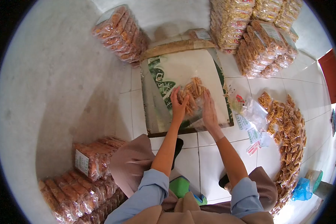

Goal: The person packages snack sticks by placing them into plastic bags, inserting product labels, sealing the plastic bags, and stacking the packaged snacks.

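Note:
A clear plastic bag of brown snack sticks lies on a low board with a pale top and a green printed pattern along its left side. My left hand grips the bag's left side, thumb and fingers set apart on the plastic. Along the right side of the bag my right hand rests with its fingers stretched out straight. The palms and part of the bag's lower edge are hidden.
Right of the board lie printed labels, clear plastic bags and a long row of small snack packs. Stacked snack bags stand at back left, back right and front left. A blue plastic bag sits at right.

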The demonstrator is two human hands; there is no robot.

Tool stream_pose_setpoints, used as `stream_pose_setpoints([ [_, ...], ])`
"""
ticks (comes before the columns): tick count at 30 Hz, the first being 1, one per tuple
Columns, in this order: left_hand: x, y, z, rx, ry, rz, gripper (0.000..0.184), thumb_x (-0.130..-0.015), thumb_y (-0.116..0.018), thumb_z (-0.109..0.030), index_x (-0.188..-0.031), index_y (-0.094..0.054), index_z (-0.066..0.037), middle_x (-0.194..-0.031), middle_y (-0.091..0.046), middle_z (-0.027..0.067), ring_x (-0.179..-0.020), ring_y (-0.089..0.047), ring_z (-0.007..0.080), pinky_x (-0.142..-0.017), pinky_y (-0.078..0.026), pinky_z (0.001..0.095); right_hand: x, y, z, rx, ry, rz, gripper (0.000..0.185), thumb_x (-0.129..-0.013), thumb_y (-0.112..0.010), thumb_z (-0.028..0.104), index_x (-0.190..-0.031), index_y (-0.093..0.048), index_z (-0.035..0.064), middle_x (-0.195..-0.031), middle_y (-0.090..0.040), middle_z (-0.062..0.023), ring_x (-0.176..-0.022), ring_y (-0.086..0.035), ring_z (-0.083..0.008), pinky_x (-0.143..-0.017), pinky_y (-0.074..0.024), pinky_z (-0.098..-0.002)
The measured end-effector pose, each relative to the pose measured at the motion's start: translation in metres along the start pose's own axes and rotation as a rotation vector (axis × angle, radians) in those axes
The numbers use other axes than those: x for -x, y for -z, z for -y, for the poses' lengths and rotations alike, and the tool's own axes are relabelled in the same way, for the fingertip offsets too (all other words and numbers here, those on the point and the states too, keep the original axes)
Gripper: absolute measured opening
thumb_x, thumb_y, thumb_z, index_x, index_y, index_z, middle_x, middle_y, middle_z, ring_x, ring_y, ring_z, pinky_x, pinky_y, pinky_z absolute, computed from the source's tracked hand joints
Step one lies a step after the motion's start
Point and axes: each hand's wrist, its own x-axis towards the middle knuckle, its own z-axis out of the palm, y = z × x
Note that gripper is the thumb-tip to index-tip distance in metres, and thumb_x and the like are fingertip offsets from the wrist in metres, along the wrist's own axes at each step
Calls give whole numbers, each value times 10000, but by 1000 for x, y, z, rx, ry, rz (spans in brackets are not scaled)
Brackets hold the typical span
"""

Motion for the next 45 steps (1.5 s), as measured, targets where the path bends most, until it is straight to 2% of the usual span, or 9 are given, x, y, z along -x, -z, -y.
stream_pose_setpoints([
  [15, -19, 17, 1, 199, 87, 195, 539, -833, -573, -361, -1236, -374, -63, -1082, -473, 43, -974, -453, 129, -817, -383, 271, -44, -18, -4, 472, 186, 3, 597, -703, -575, 90, -1260, -358, 81, -1198, -420, -172, -978, -499, -324, -782, -476, -379],
  [19, -19, 17, -13, 272, 157, 226, 491, -814, -605, -312, -1170, -394, -49, -1065, -507, 84, -953, -491, 161, -819, -401, 285, -44, -6, 4, 365, 247, 12, 593, -692, -562, 68, -1249, -361, 52, -1157, -440, -158, -934, -497, -306, -760, -482, -360],
  [25, -25, 2, -13, -66, 188, 15, 668, -641, -713, -487, -1036, -412, -40, -971, -544, 120, -886, -545, 217, -749, -436, 314, -48, -18, -14, 440, 410, -120, 584, -690, -555, 50, -1237, -358, -2, -1165, -439, -156, -953, -478, -331, -770, -475, -364],
  [30, -27, 0, -22, -112, 186, 31, 712, -615, -729, -493, -1041, -400, -29, -929, -546, 140, -847, -555, 238, -738, -445, 335, -52, -10, -2, 319, 298, -66, 530, -712, -541, 46, -1216, -377, 11, -1131, -466, -162, -955, -487, -319, -773, -474, -352],
  [32, -27, -2, -25, -69, 214, 30, 700, -634, -728, -464, -1072, -398, -29, -978, -518, 137, -880, -539, 232, -757, -439, 331, -56, -7, 2, 247, 247, -6, 504, -726, -535, 47, -1206, -384, 16, -1124, -474, -159, -955, -492, -311, -776, -474, -346],
  [34, -27, -5, -26, -22, 246, 32, 689, -654, -726, -436, -1102, -397, -30, -1028, -489, 135, -913, -523, 227, -775, -434, 327, -54, -5, 5, 348, -64, 225, 455, -744, -525, 46, -1182, -403, 18, -1112, -487, -137, -959, -496, -300, -775, -472, -355],
  [39, -22, -9, -10, -163, 42, -85, 768, -681, -710, -415, -1244, -320, -67, -1280, -218, 186, -1193, -244, 324, -955, -274, 446, -41, -19, -12, 193, 61, -76, 427, -760, -537, 84, -1171, -428, 46, -1086, -485, -154, -953, -499, -307, -784, -459, -371],
  [41, -18, -12, -10, -151, -9, -101, 785, -678, -713, -412, -1253, -314, -58, -1269, -243, 184, -1202, -239, 319, -972, -252, 443, -33, -18, -14, 211, 129, -192, 420, -765, -535, 86, -1172, -434, 58, -1074, -483, -163, -961, -497, -308, -790, -452, -373],
  [45, -15, -22, -25, -249, -32, -155, 817, -666, -731, -368, -1273, -292, -42, -1259, -276, 178, -1202, -241, 323, -985, -240, 439, -27, -20, -11, 144, -81, -52, 446, -768, -529, 52, -1202, -429, 80, -1090, -453, -144, -1012, -459, -304, -811, -437, -368],
])
